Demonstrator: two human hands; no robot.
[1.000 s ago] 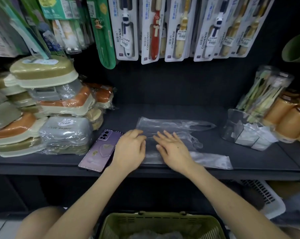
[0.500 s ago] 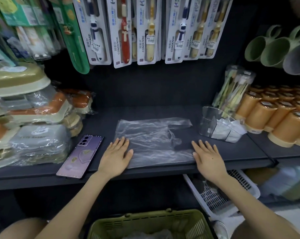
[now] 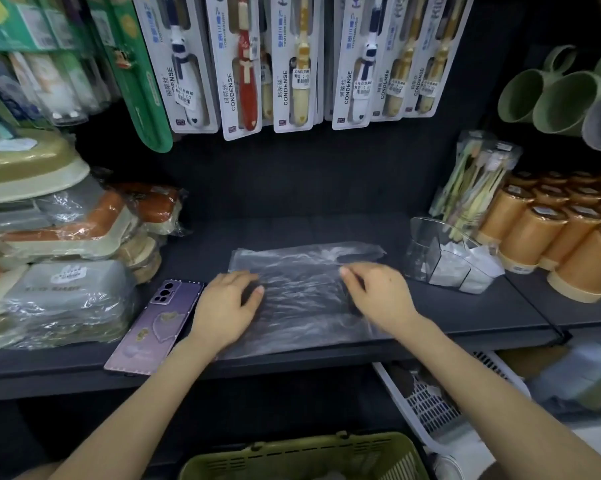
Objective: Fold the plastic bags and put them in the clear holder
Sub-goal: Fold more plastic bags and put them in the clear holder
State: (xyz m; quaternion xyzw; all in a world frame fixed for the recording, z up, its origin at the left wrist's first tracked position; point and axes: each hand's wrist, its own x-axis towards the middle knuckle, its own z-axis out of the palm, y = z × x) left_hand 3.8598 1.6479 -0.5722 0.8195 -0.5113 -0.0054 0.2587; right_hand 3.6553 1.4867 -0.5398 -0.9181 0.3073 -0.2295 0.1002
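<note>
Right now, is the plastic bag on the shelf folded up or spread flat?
Spread flat: the plastic bag lies as one wide sheet on the shelf, with the left hand and right hand at its sides.

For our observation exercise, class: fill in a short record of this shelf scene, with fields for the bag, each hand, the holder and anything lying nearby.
bag: one plastic bag spread flat on the dark shelf, not yet folded small
left hand: left hand, fingers curled, grips the bag's left edge
right hand: right hand, fingers curled, pinches the bag's right part
holder: clear holder right of the bag, apart from it; white folded pieces inside
nearby: purple phone beside the left hand; green basket below the shelf
</note>
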